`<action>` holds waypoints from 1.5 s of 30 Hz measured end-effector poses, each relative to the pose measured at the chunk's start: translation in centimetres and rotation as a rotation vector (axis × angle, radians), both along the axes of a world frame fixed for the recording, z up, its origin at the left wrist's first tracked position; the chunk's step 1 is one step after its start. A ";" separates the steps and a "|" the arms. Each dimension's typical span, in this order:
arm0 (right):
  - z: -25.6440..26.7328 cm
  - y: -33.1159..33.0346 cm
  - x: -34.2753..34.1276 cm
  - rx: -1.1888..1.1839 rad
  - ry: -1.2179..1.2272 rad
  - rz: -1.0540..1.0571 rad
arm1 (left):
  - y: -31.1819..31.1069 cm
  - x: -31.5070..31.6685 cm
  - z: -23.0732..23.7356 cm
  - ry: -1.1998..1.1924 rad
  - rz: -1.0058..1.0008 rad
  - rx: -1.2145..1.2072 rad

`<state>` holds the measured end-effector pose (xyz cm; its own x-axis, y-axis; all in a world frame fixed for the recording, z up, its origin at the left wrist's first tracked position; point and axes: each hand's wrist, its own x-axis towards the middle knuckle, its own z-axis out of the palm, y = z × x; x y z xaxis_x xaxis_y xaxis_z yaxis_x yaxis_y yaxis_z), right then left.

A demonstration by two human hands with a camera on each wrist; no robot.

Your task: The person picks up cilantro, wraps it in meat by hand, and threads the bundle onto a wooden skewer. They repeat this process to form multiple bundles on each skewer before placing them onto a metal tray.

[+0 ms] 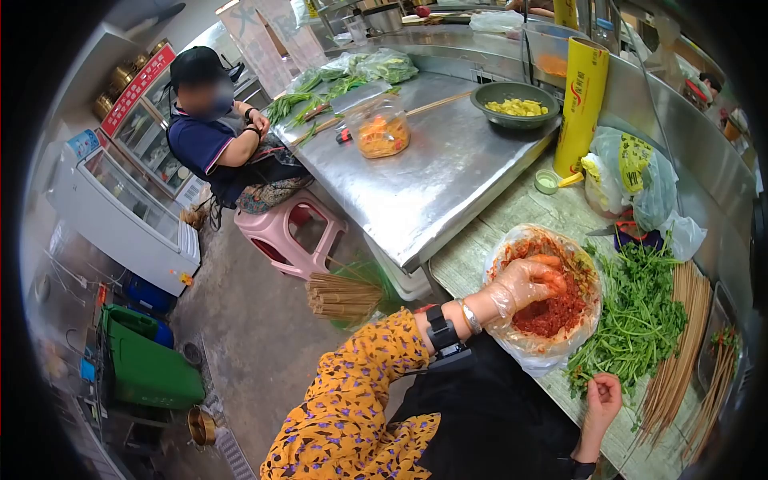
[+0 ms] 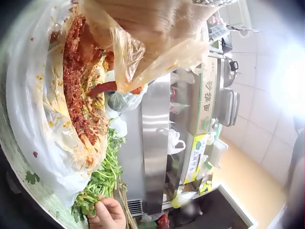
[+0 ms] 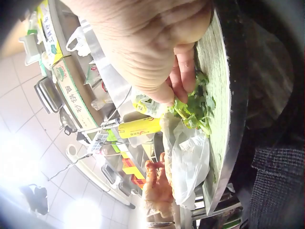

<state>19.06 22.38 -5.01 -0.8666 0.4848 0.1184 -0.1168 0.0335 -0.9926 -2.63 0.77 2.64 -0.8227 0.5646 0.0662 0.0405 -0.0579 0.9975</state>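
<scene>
My left hand (image 1: 528, 286) (image 2: 152, 33) (image 3: 158, 188) wears a clear plastic glove, its fingertips smeared red and loosely bent over the red paste (image 1: 550, 316) (image 2: 72, 81). The paste lies in a round container lined with white plastic (image 2: 26, 109) (image 3: 193, 157). Nothing shows between the left fingers. Bare, my right hand (image 1: 604, 400) (image 2: 108, 214) (image 3: 157, 52) pinches leafy green stems (image 3: 193, 114) between thumb and fingers, at the near edge of the pile of greens (image 1: 636, 312) (image 2: 110, 162).
Wooden skewers (image 1: 680, 336) lie right of the greens. Beyond the container stand a small green-rimmed cup (image 1: 547, 182) and a yellow roll (image 1: 582, 104). The steel table (image 1: 384, 192) bears a bowl (image 1: 516, 120) and a bagged orange food (image 1: 380, 136). A person (image 1: 212, 136) sits at its left.
</scene>
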 end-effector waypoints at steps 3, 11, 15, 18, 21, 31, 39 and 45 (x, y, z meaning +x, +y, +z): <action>-0.2 0.0 0.0 -0.009 0.008 -0.005 | 0.1 0.0 0.5 -0.150 -0.020 0.054; -0.1 -0.1 0.1 0.013 0.010 -0.005 | 0.2 0.3 -0.3 0.046 0.086 0.030; 0.0 -0.2 0.0 0.004 0.006 -0.002 | 0.6 0.7 -1.1 -0.174 0.098 0.098; -0.1 -0.1 0.0 0.003 0.005 0.001 | 0.7 1.3 -1.0 -0.145 0.089 0.108; 0.0 -0.2 0.0 0.012 0.004 -0.001 | 0.8 1.7 -1.3 -0.114 0.093 0.096; 0.3 -0.4 0.0 0.043 -0.002 0.005 | 1.5 2.5 -1.8 -0.133 0.143 0.198; -0.7 0.2 0.2 0.033 -0.059 -0.036 | 1.2 2.5 -1.7 0.021 0.137 0.157; -0.1 -0.3 -0.1 0.060 -0.035 -0.036 | 1.3 2.2 -2.9 0.057 0.216 0.150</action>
<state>18.99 22.07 -5.08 -0.8530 0.5085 0.1177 -0.0794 0.0964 -0.9922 -0.45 2.03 -0.21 -0.9154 0.3569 0.1859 0.1243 -0.1888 0.9741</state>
